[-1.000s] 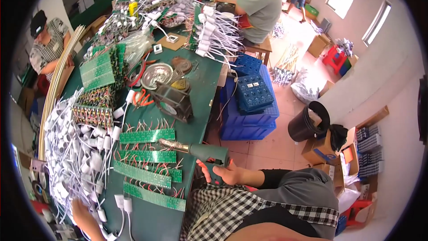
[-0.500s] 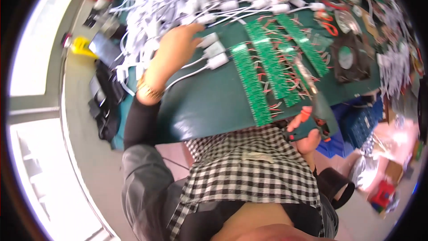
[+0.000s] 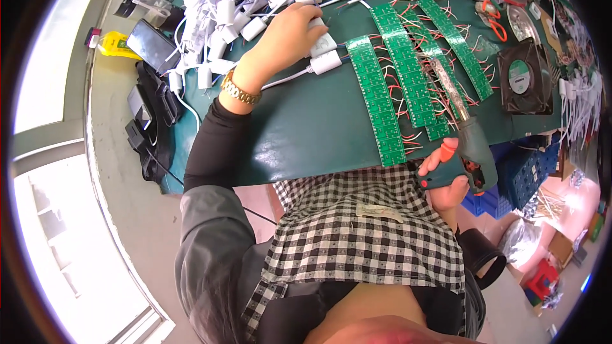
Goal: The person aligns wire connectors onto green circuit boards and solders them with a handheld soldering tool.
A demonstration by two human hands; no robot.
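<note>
Our left hand [image 3: 284, 41] half-curled over white caps [image 3: 326, 62], whether gripping we cannot tell; 2 caps countable just beside it. Right hand [image 3: 449, 196] closed round 1 pistol-shaped soldering tool [image 3: 476, 145], tip pointing away from us, presumably to spare fingers heat. 4 green boards [image 3: 376, 102] right of left hand, side by side, likely for easy reach.

Bare green tabletop [image 3: 296, 137] lies open before me. Heaped white cables [image 3: 226, 11] block beyond my left hand [image 3: 284, 38]; circuit boards [image 3: 377, 102] bar the right.
</note>
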